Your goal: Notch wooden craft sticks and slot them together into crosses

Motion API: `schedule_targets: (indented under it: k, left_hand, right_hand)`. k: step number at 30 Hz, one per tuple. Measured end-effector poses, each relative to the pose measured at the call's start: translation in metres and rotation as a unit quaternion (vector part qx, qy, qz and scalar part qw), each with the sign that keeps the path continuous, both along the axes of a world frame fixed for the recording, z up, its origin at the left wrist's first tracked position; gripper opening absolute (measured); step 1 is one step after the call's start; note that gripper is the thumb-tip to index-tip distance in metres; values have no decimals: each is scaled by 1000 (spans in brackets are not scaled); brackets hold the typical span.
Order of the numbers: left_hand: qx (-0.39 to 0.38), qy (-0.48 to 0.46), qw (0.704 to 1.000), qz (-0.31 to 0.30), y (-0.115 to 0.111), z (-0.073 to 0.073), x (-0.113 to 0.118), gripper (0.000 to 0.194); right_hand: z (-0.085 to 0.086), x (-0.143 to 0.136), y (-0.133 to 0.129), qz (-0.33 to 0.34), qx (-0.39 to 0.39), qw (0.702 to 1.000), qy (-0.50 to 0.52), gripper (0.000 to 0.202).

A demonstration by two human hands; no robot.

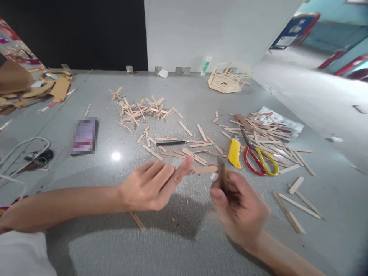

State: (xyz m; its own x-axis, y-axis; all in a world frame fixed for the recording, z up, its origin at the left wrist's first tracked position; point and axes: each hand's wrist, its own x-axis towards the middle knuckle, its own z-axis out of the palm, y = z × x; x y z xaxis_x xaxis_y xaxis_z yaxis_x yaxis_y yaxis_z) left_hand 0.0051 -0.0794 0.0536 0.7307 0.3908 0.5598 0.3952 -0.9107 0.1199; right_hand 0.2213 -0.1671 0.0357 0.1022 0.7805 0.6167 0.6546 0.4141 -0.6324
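Note:
A wooden craft stick (204, 170) is pinched between the thumb and fingers of my left hand (155, 184), pointing right. My right hand (241, 207) is closed around a small dark tool with brownish edges (222, 176). Motion blurs that tool, so its kind is unclear. The stick's right end meets the tool. Just beyond my hands lie loose craft sticks (195, 157), a thin black pen-like tool (171, 143) and a yellow utility knife (235, 153). Scissors with one red and one yellow handle (260, 161) rest to the right.
A pile of sticks (140, 109) spreads across the back middle, another (267, 132) at right on a white packet. A stick-built frame (227, 82) and a glue bottle (206, 65) stand by the wall. On the left are a blurred-out purple box (84, 136), cables (40, 155) and cardboard scraps (60, 89).

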Motion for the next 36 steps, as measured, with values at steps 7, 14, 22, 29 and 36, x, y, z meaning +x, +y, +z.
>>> schedule_targets:
  k: [7,14,22,29,36]
  left_hand:
    - [-103,4,993,-62,-10,0,6,35]
    - [-503,56,852,-131,-5,12,10,38]
    - [-102,-119,968,-197,20,-34,10,23]
    - [-274,-146,927,-209,16,-30,13,9]
    - [-620,-190,758,-76,26,-27,14,20]
  right_hand:
    - [11,-2,4,29,-125,977,172,16]
    - [10,-1,16,82,-237,933,259,29]
    - [13,2,26,159,-428,787,415,42]
    - [1,-7,25,158,-455,771,417,44]
    - [-1,12,26,47,-293,948,116,32]
